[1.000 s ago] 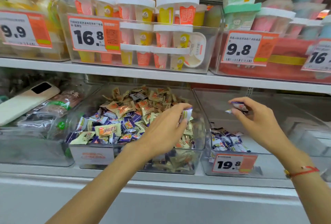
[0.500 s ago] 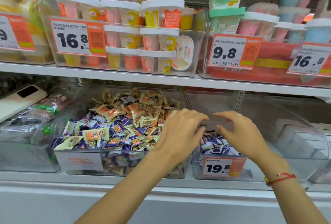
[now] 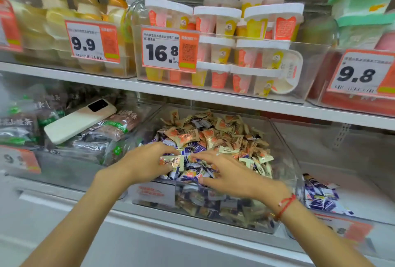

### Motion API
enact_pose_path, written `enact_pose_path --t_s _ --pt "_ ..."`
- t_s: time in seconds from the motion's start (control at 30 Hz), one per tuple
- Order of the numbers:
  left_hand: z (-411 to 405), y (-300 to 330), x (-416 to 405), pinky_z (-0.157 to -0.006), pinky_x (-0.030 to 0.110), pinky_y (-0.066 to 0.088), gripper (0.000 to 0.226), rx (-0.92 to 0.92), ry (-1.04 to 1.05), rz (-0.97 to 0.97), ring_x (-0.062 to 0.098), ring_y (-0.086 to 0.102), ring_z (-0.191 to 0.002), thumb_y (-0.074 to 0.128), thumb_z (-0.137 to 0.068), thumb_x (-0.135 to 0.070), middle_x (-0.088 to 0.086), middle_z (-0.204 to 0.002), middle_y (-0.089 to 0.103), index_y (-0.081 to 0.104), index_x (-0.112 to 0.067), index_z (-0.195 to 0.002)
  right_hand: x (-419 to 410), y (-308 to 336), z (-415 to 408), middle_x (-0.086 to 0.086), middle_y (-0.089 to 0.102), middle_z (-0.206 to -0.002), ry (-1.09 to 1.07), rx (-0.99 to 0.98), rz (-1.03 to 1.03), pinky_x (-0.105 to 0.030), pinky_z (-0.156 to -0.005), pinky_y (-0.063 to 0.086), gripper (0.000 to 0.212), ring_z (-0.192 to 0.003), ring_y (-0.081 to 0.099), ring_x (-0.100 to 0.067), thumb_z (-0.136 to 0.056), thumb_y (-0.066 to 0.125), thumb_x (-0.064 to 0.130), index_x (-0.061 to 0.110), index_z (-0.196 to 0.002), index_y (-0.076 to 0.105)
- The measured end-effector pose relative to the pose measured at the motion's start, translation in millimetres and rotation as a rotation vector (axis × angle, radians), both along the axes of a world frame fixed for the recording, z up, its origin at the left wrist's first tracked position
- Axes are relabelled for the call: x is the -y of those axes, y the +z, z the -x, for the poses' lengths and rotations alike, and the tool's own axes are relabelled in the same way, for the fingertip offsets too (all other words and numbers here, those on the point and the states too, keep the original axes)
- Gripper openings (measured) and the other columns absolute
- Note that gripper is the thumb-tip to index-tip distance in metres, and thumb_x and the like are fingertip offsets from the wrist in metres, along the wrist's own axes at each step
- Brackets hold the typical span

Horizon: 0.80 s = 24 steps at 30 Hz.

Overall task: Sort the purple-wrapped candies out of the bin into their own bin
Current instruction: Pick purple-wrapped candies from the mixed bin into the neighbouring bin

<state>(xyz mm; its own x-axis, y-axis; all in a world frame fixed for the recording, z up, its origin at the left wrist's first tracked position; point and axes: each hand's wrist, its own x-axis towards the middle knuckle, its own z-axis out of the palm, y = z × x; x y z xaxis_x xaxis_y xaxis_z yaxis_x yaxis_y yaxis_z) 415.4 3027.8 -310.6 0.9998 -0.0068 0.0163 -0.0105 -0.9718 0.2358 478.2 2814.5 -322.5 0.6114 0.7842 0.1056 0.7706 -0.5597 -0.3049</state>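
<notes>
Purple wrappers all through the front of the mixed bin (image 3: 284, 155), tangled up with the beige-and-orange ones, so nowhere near done. Maybe a small heap sorted so far: purple-wrapped candies (image 3: 320, 196) lying in the clear bin (image 3: 342, 138) just to the right, most of that bin's floor bare. Plenty left, and probably more buried lower down, judging by the purple showing through the front wall of the mixed one.

Both hands down in the pile right now. Left hand (image 3: 147, 162) curled over the near-left part of the heap, fingertips touching a beige candy (image 3: 172, 161) with orange lettering; pinching anything or just raking through, can't tell. Right hand (image 3: 226, 172) spread fairly wide, fingers flat on the wrappers, no clear grip on anything. Red string bracelet (image 3: 285, 205) on that wrist.

Off to the left, a white phone (image 3: 79, 120) parked on top of some dark snack packs, not part of the job. Up on the shelf above, cups and price tags, 16.8 (image 3: 162, 52) dead centre.

Rough guess: early-to-middle of the sort, lots of digging still to go.
</notes>
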Motion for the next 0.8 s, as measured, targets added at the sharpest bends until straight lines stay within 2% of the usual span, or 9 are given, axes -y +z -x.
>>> enact_pose_path --t_s 0.1,0.17,0.27,0.37,0.43,0.53,0.6,0.67,0.8 --pt "-3 -3 -3 -0.078 0.031 0.045 0.025 0.143 0.126 -0.031 0.018 0.057 -0.11 0.059 -0.09 -0.046 -0.012 -0.121 0.062 0.061 -0.042 -0.114 -18 1 -18 0.002 0.021 -0.158 0.007 -0.044 0.136 -0.03 -0.116 0.02 0.076 -0.144 0.021 -0.017 -0.092 0.06 0.042 0.028 -0.153 0.017" --pt "-7 -5 0 -0.068 0.029 0.039 0.022 0.229 0.178 -0.063 0.019 0.06 -0.102 0.06 -0.088 -0.047 -0.011 -0.109 0.066 0.064 -0.039 -0.109 -28 2 -28 -0.001 0.024 -0.156 0.004 -0.019 0.191 -0.036 -0.113 0.029 0.078 -0.141 0.027 -0.022 -0.091 0.06 0.044 0.028 -0.153 0.016" --pt "-11 -11 8 -0.067 0.031 0.042 0.023 0.394 0.233 -0.098 0.021 0.061 -0.102 0.057 -0.09 -0.046 -0.008 -0.109 0.066 0.063 -0.038 -0.111 -43 5 -33 -0.01 0.039 -0.143 -0.025 0.033 0.294 -0.038 -0.102 0.039 0.073 -0.13 0.04 -0.029 -0.09 0.06 0.045 0.02 -0.15 0.026" --pt "-15 -18 8 -0.066 0.032 0.043 0.026 0.505 0.252 -0.098 0.02 0.06 -0.105 0.054 -0.093 -0.044 -0.011 -0.116 0.064 0.06 -0.039 -0.118 -47 10 -29 -0.008 0.057 -0.108 -0.084 0.102 0.295 -0.032 -0.07 0.044 0.056 -0.096 0.054 -0.025 -0.093 0.058 0.038 0.009 -0.138 0.04" --pt "-16 -19 6 -0.067 0.031 0.043 0.029 0.546 0.234 -0.09 0.017 0.056 -0.109 0.056 -0.093 -0.038 -0.012 -0.117 0.062 0.058 -0.037 -0.122 -41 10 -25 -0.003 0.05 -0.085 -0.112 0.195 0.249 -0.028 -0.054 0.032 0.044 -0.077 0.048 -0.021 -0.094 0.058 0.035 0.008 -0.127 0.048" --pt "-14 -8 8 -0.069 0.029 0.044 0.022 0.607 0.116 -0.025 0.013 0.054 -0.104 0.061 -0.091 -0.03 -0.012 -0.107 0.063 0.063 -0.031 -0.113 -27 6 -20 -0.006 0.061 -0.096 -0.14 0.222 0.135 -0.03 -0.064 0.035 0.045 -0.088 0.058 -0.025 -0.091 0.062 0.039 0.012 -0.127 0.052" --pt "-12 0 14 -0.069 0.03 0.047 0.015 0.514 0.063 0.05 0.012 0.06 -0.094 0.059 -0.091 -0.04 -0.013 -0.092 0.063 0.067 -0.033 -0.102 -15 8 -14 -0.004 0.065 -0.108 -0.158 0.253 0.038 -0.03 -0.069 0.04 0.048 -0.101 0.06 -0.022 -0.09 0.062 0.043 0.016 -0.128 0.053" --pt "-12 1 20 -0.064 0.028 0.046 0.028 0.343 0.048 0.051 0.015 0.063 -0.085 0.053 -0.09 -0.055 -0.012 -0.083 0.064 0.069 -0.033 -0.094 -1 11 -9 0.0 0.063 -0.116 -0.169 0.303 -0.069 -0.03 -0.078 0.046 0.048 -0.108 0.057 -0.018 -0.088 0.062 0.045 0.018 -0.127 0.055" --pt "-15 -11 24 -0.073 0.03 0.05 0.047 0.067 0.082 -0.117 0.019 0.063 -0.093 0.055 -0.084 -0.063 -0.004 -0.102 0.069 0.069 -0.025 -0.108 30 14 6 0.004 0.06 -0.129 -0.281 0.287 -0.198 -0.027 -0.093 0.042 0.051 -0.119 0.054 -0.015 -0.089 0.063 0.041 0.017 -0.133 0.055"
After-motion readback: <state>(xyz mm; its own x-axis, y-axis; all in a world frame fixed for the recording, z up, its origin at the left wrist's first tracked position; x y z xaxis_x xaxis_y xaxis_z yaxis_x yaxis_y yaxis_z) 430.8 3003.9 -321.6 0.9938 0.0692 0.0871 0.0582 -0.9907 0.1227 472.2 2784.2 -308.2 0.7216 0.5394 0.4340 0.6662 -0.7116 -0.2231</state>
